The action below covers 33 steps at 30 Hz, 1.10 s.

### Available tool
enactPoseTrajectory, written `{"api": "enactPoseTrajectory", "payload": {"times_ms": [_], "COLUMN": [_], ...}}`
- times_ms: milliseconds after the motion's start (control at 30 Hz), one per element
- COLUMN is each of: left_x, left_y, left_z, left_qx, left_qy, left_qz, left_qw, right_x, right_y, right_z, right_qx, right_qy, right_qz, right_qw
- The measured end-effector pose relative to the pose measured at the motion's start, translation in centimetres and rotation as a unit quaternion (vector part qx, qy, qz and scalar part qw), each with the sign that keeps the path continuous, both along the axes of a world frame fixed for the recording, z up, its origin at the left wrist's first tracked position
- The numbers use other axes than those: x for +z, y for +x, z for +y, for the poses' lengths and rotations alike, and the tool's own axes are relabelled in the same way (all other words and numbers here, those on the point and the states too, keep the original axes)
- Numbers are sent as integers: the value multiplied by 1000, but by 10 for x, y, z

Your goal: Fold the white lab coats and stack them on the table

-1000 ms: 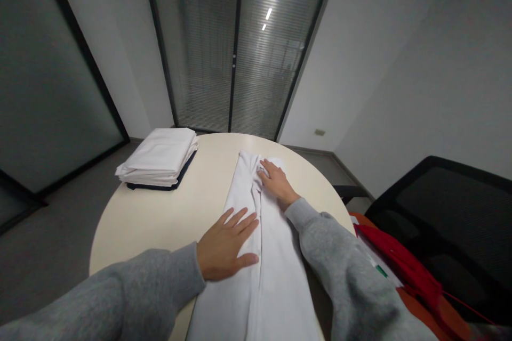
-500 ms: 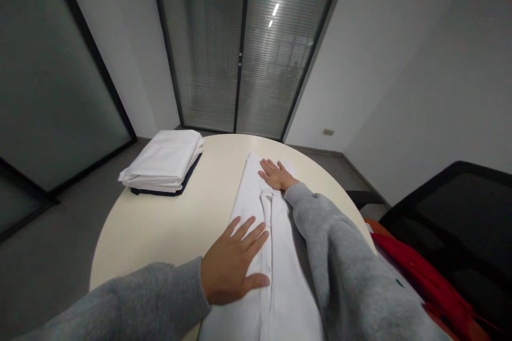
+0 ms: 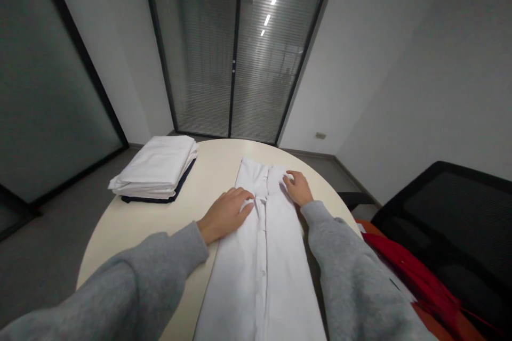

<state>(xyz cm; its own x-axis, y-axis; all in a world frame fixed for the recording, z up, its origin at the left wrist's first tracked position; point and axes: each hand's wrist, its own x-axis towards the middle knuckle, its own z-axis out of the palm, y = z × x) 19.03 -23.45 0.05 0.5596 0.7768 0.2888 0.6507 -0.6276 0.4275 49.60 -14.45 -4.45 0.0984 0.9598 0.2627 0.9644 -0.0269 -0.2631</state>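
Note:
A long white button-front garment [image 3: 236,282], which looks like a shirt folded in along its sides, lies lengthwise on the table before me. Its buttoned placket runs down the middle. At the left of the upper placket, my left hand [image 3: 227,214] rests on the cloth, fingers bent and thumb apart from them. My right hand [image 3: 299,187] touches the upper right edge, its thumb and forefinger a little apart over the fabric. I see no cloth clearly gripped in either hand.
On the round cream table [image 3: 120,245], a stack of folded white cloth [image 3: 156,162] sits at the left, with a dark folded piece [image 3: 150,199] beneath. A black mesh chair [image 3: 448,224] stands at the right, holding red cloth [image 3: 412,272]. Glass panels [image 3: 204,53] rise beyond the table.
Both hands were lying flat with fingers spread; now their fingers are bent. My left hand has moved forward along the placket, and my right has shifted to the garment's right edge.

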Motion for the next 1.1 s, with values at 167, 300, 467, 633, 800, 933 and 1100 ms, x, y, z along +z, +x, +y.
{"api": "enactPoseTrajectory", "payload": {"times_ms": [167,300,467,633,800,933,1100], "left_x": [-12,-32,-42,-31,-35,-43,-43], "left_y": [38,59,73,99,115,110,110], "left_z": [79,115,136,138,140,148,151], "left_qx": [33,-10,29,93,125,134,157], "left_qy": [28,2,-18,35,-32,-43,-45], "left_qz": [48,130,129,86,49,24,20], "left_qw": [998,991,991,991,990,990,986], "right_x": [-7,-3,-6,-10,-10,-8,-7], "right_y": [3,-2,-3,-10,-14,-13,-14], "right_z": [-2,9,12,9,8,8,8], "right_qx": [-40,-58,-49,1,29,21,16], "right_qy": [-22,-17,2,48,34,4,-12], "right_qz": [15,25,31,16,-12,-23,-32], "right_qw": [999,998,998,999,999,1000,999]}}
